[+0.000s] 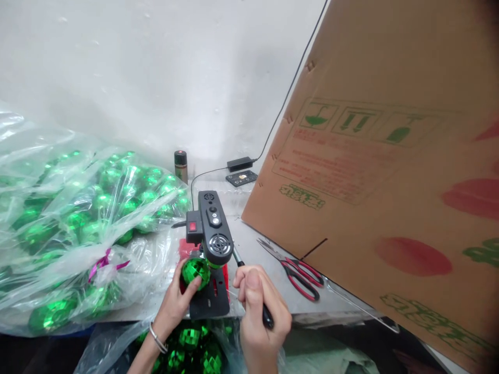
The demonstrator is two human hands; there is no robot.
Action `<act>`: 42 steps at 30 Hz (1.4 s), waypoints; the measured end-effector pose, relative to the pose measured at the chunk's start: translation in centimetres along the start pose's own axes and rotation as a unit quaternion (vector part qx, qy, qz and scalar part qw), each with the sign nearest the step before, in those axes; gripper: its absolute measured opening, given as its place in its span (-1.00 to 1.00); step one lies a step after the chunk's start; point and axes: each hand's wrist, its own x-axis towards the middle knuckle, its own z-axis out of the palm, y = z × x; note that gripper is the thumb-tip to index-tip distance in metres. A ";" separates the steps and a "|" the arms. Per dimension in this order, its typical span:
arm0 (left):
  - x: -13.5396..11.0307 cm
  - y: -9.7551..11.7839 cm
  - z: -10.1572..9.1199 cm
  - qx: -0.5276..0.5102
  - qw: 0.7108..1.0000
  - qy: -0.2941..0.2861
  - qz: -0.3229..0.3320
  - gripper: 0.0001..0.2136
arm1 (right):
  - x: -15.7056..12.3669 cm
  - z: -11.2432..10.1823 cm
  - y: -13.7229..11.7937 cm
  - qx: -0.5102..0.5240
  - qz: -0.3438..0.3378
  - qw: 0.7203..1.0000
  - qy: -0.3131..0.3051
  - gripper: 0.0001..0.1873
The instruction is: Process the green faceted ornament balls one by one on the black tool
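My left hand (180, 291), a bracelet at its wrist, grips a shiny green mirrored ball (196, 273) with thumb and fingers. The ball sits at the lower front of a small black machine (215, 226), beside its rounded head; whether the two touch I cannot tell. My right hand (262, 306) is closed around the black-ended lever (267, 316) on the machine's right side. Under the head is a black base plate (208, 305) with red around it. A red switch (192, 226) shows on the box at the machine's left.
Clear plastic bags (148, 208) of green balls fill the left. Red-handled scissors (302, 278) lie by a large cardboard box (351, 171). Behind stand a small can (181, 165), a power adapter (240, 163) and a dark patterned card (241, 178). More mirrored balls (190, 337) lie below the table edge.
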 end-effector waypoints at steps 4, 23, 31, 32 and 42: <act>-0.1 0.6 -1.0 -0.059 0.997 -0.003 -0.047 -0.21 | 0.2 0.1 0.0 -0.006 -0.003 1.000 0.006 -0.56; -1.8 -3.6 4.2 0.130 0.975 0.059 0.168 -0.27 | -0.2 -0.5 0.1 -0.025 -0.014 1.000 -0.011 -0.62; -1.5 -1.9 4.3 0.073 0.994 -0.015 0.077 -0.22 | -0.6 -0.5 0.6 -0.025 -0.031 0.999 0.001 -0.61; -1.5 -1.8 4.3 0.070 0.995 -0.016 0.075 -0.22 | -0.7 -0.5 0.7 -0.024 -0.038 0.999 0.003 -0.61; -1.9 -2.2 4.5 0.067 0.996 -0.002 0.061 -0.20 | -1.5 0.0 1.1 -0.043 -0.053 0.997 0.040 -0.55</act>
